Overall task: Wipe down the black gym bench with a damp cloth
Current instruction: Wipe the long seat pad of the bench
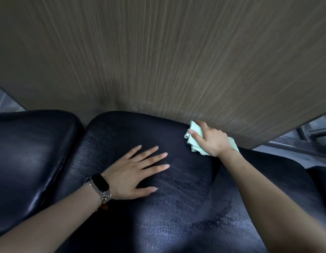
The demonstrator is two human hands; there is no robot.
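Observation:
The black gym bench pad [176, 207] fills the lower half of the head view, its leather showing damp streaks. My left hand [138, 170] lies flat on the middle of the pad with fingers straight and spread; a dark watch sits on that wrist. My right hand [211, 139] grips a bunched pale green cloth [194, 141] at the pad's far right edge, close to the wall. Part of the cloth is hidden under the hand.
A second black pad [28, 161] sits to the left, separated by a narrow gap. A brown wood-grain wall panel [158, 61] rises right behind the bench. Grey floor and metal frame bars [308, 136] show at the far right.

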